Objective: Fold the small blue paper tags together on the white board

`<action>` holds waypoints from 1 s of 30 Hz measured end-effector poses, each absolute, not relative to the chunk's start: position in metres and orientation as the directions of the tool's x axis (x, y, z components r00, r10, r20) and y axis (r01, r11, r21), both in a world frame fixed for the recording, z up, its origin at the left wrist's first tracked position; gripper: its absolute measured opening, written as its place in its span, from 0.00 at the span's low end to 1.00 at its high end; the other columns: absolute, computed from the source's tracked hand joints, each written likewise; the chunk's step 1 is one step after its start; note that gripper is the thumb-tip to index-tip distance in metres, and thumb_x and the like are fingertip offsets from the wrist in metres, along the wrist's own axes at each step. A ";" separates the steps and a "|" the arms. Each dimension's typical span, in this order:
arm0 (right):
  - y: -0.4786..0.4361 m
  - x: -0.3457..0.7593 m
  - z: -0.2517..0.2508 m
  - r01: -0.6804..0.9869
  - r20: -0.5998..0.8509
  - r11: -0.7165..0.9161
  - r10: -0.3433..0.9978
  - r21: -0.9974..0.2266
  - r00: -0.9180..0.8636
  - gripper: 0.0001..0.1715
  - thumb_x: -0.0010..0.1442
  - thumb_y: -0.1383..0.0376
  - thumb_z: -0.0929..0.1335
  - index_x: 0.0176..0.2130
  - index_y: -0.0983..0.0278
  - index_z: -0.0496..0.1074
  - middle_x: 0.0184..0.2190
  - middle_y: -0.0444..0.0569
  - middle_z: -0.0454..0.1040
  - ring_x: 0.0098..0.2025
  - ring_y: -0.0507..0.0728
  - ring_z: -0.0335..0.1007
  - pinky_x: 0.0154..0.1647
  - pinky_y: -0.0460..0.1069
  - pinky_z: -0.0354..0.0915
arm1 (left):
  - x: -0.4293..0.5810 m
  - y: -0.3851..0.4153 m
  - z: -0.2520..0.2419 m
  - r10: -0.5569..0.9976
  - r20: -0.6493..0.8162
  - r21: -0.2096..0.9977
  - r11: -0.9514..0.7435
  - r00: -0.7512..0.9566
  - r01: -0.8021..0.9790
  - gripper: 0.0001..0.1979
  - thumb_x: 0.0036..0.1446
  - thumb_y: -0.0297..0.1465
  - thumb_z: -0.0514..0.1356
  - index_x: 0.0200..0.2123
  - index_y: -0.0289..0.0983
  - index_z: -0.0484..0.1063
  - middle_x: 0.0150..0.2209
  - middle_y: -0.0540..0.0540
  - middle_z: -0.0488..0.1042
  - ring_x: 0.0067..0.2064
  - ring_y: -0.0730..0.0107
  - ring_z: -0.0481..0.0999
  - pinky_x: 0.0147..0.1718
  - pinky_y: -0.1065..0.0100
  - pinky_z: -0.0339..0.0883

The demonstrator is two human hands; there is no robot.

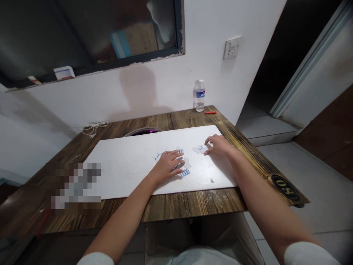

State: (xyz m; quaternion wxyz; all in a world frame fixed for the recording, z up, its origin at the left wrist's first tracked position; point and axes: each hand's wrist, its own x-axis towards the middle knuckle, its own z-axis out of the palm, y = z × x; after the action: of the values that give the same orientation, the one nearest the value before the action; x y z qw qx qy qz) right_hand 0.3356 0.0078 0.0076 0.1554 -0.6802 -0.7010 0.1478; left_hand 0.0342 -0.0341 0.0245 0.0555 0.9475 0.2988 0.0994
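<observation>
Across the table (176,208) a white board (124,165) is laid — on it, blue-marked pieces (185,172) are partly covered by the splayed left hand (167,165), a pale slip (199,148) bordered by the right hand (218,144), fingers parted.

At four o'clock, the black oval plate (285,187) on the bench (193,206) shows "08"; at one o'clock, the bottle label (200,94) is unreadable.

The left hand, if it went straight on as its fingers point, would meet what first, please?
Beyond the blue-marked pieces around it, the left hand would probably meet the pale slip by the right hand, though its height is unclear.
</observation>
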 end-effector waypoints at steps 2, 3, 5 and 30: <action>0.009 0.341 0.008 0.912 0.012 0.051 0.999 -0.407 -0.051 0.27 0.39 0.54 0.80 0.41 0.57 0.78 0.46 0.50 0.73 0.51 0.64 0.65 0.47 0.52 0.61 | 0.034 -0.034 0.026 0.577 0.150 0.156 -0.815 0.803 0.557 0.18 0.64 0.44 0.55 0.51 0.43 0.72 0.63 0.41 0.66 0.66 0.54 0.59 0.60 0.51 0.50; 0.010 0.342 0.008 0.911 0.007 0.055 0.998 -0.408 -0.057 0.26 0.40 0.53 0.80 0.40 0.57 0.78 0.45 0.51 0.73 0.50 0.63 0.66 0.47 0.52 0.61 | 0.034 -0.034 0.026 0.578 0.148 0.154 -0.815 0.802 0.559 0.18 0.64 0.44 0.55 0.51 0.43 0.72 0.63 0.42 0.66 0.66 0.54 0.59 0.60 0.51 0.49; 0.010 0.341 0.010 0.908 -0.003 0.035 0.999 -0.417 -0.040 0.21 0.47 0.50 0.76 0.38 0.58 0.78 0.44 0.51 0.74 0.48 0.62 0.67 0.45 0.52 0.62 | 0.034 -0.035 0.027 0.579 0.146 0.153 -0.814 0.802 0.560 0.18 0.64 0.44 0.55 0.51 0.43 0.73 0.63 0.41 0.66 0.66 0.54 0.59 0.60 0.51 0.50; 0.010 0.335 0.006 0.929 0.016 -0.052 0.998 -0.367 0.062 0.16 0.50 0.55 0.75 0.37 0.60 0.76 0.40 0.50 0.76 0.42 0.60 0.69 0.38 0.50 0.60 | 0.031 -0.034 0.029 0.591 0.148 0.112 -0.807 0.793 0.580 0.17 0.64 0.43 0.56 0.51 0.43 0.72 0.62 0.42 0.67 0.65 0.54 0.60 0.59 0.50 0.51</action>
State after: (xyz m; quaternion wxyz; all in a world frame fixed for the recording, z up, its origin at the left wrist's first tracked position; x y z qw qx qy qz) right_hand 0.3347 0.0105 0.0064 0.1416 -0.7148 -0.6738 0.1224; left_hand 0.0309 -0.0345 0.0287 0.0301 0.9463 0.3094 0.0882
